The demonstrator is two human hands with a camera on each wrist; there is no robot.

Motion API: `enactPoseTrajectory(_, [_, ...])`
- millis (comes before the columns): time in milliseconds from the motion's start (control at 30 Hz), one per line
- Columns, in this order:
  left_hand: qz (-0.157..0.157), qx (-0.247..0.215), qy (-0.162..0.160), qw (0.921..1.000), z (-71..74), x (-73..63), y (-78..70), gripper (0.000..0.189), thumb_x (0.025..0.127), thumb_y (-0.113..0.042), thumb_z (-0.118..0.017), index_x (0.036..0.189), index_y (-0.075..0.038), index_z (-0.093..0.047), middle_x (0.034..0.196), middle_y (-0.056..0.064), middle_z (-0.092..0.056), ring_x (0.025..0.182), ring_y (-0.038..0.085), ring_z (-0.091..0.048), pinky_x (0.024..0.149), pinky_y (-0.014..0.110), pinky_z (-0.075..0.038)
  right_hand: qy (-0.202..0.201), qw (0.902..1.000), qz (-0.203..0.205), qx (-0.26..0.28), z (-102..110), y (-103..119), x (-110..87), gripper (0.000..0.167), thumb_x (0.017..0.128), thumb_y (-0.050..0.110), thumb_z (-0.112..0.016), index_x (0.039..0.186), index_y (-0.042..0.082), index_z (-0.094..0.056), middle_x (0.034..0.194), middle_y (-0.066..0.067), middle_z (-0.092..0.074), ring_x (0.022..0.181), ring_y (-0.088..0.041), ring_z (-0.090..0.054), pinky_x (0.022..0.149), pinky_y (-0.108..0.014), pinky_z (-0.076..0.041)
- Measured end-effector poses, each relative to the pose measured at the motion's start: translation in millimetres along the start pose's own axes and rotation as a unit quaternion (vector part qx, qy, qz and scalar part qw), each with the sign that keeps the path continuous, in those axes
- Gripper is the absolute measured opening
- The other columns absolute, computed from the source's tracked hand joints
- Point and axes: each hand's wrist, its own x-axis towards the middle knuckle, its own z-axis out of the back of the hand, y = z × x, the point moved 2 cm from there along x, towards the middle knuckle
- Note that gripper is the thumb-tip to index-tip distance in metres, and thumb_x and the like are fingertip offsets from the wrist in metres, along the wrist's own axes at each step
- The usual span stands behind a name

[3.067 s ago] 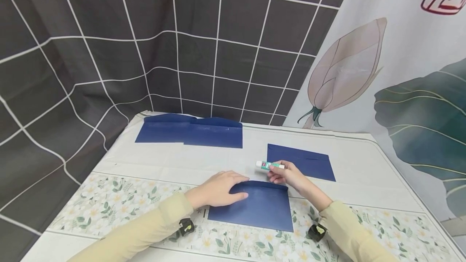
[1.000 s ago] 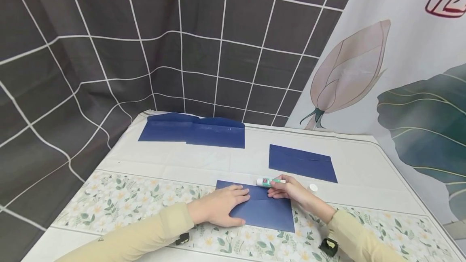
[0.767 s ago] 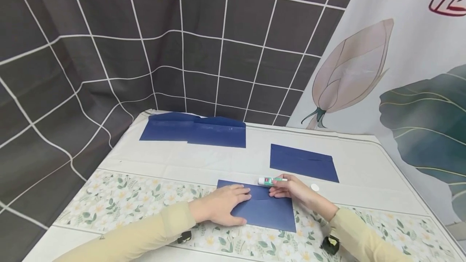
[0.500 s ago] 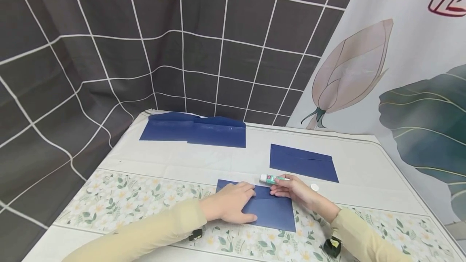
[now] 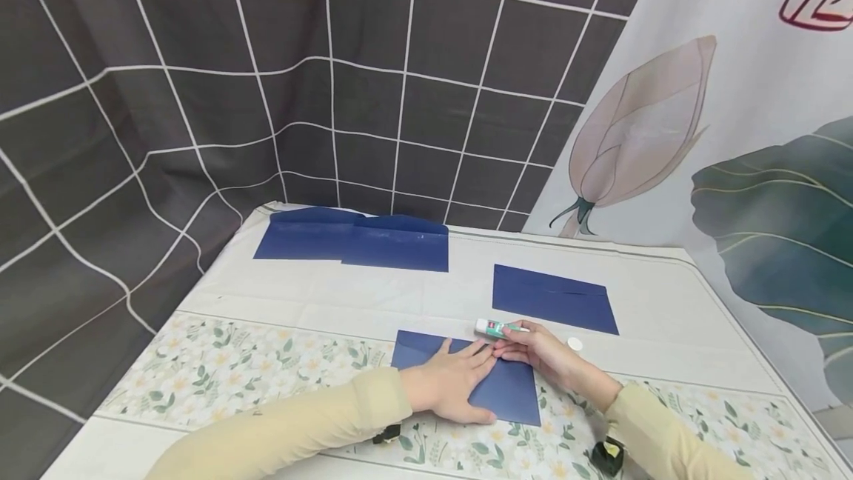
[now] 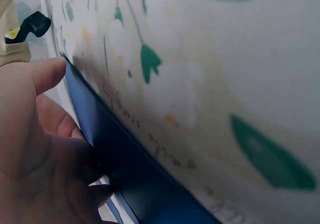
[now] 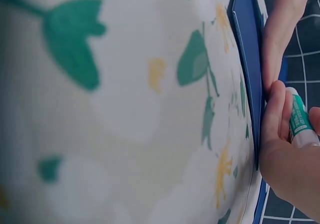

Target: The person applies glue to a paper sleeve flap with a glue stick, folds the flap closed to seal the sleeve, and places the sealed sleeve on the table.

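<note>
A dark blue envelope (image 5: 513, 392) lies near the table's front, its flap folded down. On it rests my left hand (image 5: 455, 385), palm down, fingers spread and straight. Its fingertips meet those of my right hand (image 5: 541, 355) near the envelope's upper edge. Between thumb and fingers the right hand holds a green and white glue stick (image 5: 492, 328), tilted above the flap, while its lower fingers touch the paper. In the right wrist view the glue stick (image 7: 300, 115) sits in the hand, clear of the envelope (image 7: 248, 43). My left hand (image 6: 35, 149) partly hides the envelope (image 6: 132, 164).
Two overlapping blue envelopes (image 5: 393, 247) with raised flaps lie at the back left. Another blue envelope (image 5: 553, 298) lies at the back right. A small white round cap (image 5: 574, 344) sits beside my right wrist. A dark checked curtain (image 5: 373, 95) hangs behind the table.
The near envelope's flap, raised about three seconds ago, now lies flat. My left hand has slid right across the envelope to meet my right hand, which keeps the glue stick.
</note>
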Motion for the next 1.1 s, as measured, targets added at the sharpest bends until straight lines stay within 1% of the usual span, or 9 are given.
enactPoseTrajectory(133, [0.004,-0.002,0.004,1.0000,-0.4,-1.5,-2.0,0.086,0.087,-0.067,-0.047,0.153,-0.017,-0.026,0.162,-0.003,-0.014,0.150,0.012,-0.007,0.117,0.058,-0.019,-0.002,0.9999,0.002,-0.013,-2,0,-0.4,0.031,0.102,0.021,-0.047,0.115,-0.003,-0.033,0.093,0.001,-0.068,0.089,-0.007,-0.069,0.086,-0.020,-0.054])
enactPoseTrajectory(267, [0.004,-0.008,0.010,0.9999,-1.6,-3.0,-1.0,0.088,0.087,-0.068,-0.048,0.154,-0.016,-0.023,0.162,-0.002,-0.012,0.150,0.012,-0.006,0.118,0.057,-0.017,-0.007,0.9995,0.003,-0.029,-3,-1,-0.9,0.030,0.102,0.021,-0.047,0.115,-0.004,-0.035,0.093,0.000,-0.067,0.088,-0.006,-0.069,0.085,-0.020,-0.054])
enactPoseTrajectory(433, [-0.001,-0.005,0.014,0.9999,-2.3,-5.9,1.5,0.090,0.087,-0.069,-0.046,0.154,-0.014,-0.021,0.162,-0.001,-0.012,0.150,0.011,-0.007,0.119,0.054,-0.015,-0.017,0.9984,0.003,-0.053,-4,-2,0.0,0.030,0.101,0.020,-0.048,0.114,-0.004,-0.038,0.093,0.001,-0.066,0.087,-0.005,-0.068,0.084,-0.019,-0.054])
enactPoseTrajectory(600, [-0.002,-0.012,0.010,0.9999,-3.5,-9.1,5.7,0.090,0.087,-0.069,-0.044,0.154,-0.013,-0.020,0.162,0.000,-0.011,0.150,0.011,-0.006,0.120,0.051,-0.014,-0.017,0.9979,0.009,-0.061,-4,-2,0.6,0.032,0.100,0.020,-0.049,0.115,-0.006,-0.038,0.093,0.000,-0.067,0.087,-0.005,-0.069,0.084,-0.019,-0.055])
enactPoseTrajectory(733, [0.003,-0.024,0.014,0.9996,-4.8,-12.8,9.0,0.091,0.087,-0.069,-0.045,0.154,-0.012,-0.020,0.163,0.001,-0.009,0.150,0.011,-0.005,0.121,0.049,-0.014,-0.014,0.9977,0.012,-0.064,-4,-2,-0.3,0.031,0.100,0.019,-0.048,0.116,-0.007,-0.039,0.094,-0.001,-0.067,0.088,-0.006,-0.069,0.084,-0.019,-0.055])
enactPoseTrajectory(867, [0.008,-0.034,0.013,0.9993,-6.7,-18.6,13.8,0.092,0.087,-0.069,-0.046,0.154,-0.012,-0.020,0.163,0.001,-0.008,0.150,0.011,-0.005,0.121,0.048,-0.013,-0.016,0.9974,0.013,-0.069,-3,-2,-0.3,0.031,0.100,0.018,-0.048,0.116,-0.007,-0.039,0.094,-0.001,-0.068,0.088,-0.006,-0.069,0.084,-0.019,-0.055])
enactPoseTrajectory(1100, [0.014,-0.047,0.002,0.9988,-9.7,-28.4,23.4,0.093,0.087,-0.070,-0.045,0.154,-0.010,-0.020,0.163,0.003,-0.008,0.151,0.013,-0.006,0.122,0.047,-0.013,-0.015,0.9967,0.018,-0.077,-5,0,0.4,0.032,0.100,0.018,-0.048,0.116,-0.008,-0.038,0.093,0.000,-0.068,0.087,-0.005,-0.069,0.083,-0.019,-0.055])
